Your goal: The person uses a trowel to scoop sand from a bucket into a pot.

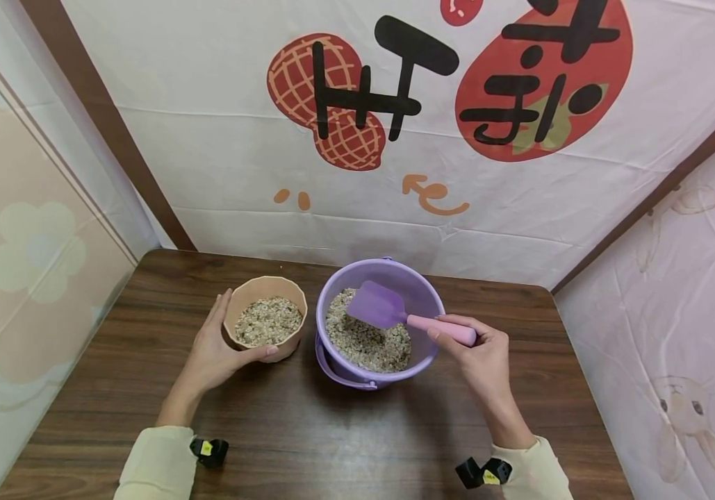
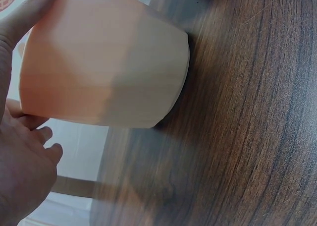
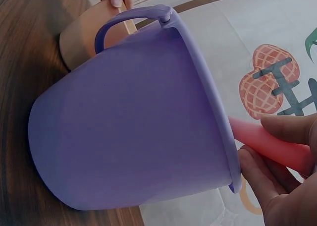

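A peach-coloured pot (image 1: 291,345) with a faceted rim stands on the table, partly filled with coarse speckled gravel (image 1: 269,321). My left hand (image 1: 215,351) holds it from the left, thumb at the near rim and fingers round the far side. In the left wrist view the pot's smooth wall (image 2: 104,62) shows beside the thumb. To the right stands a purple bucket (image 1: 427,288) with similar gravel (image 1: 363,344) inside. My right hand (image 1: 479,351) grips the pink handle (image 1: 426,323) of a toy shovel, whose purple blade (image 1: 377,305) is over the bucket's gravel.
The bucket's carrying handle (image 1: 338,375) hangs down on its near side. Both containers stand on a dark wooden table (image 1: 257,437). Behind them hangs a white printed cloth (image 1: 219,173), close to the table's back edge; more cloth hangs at both sides.
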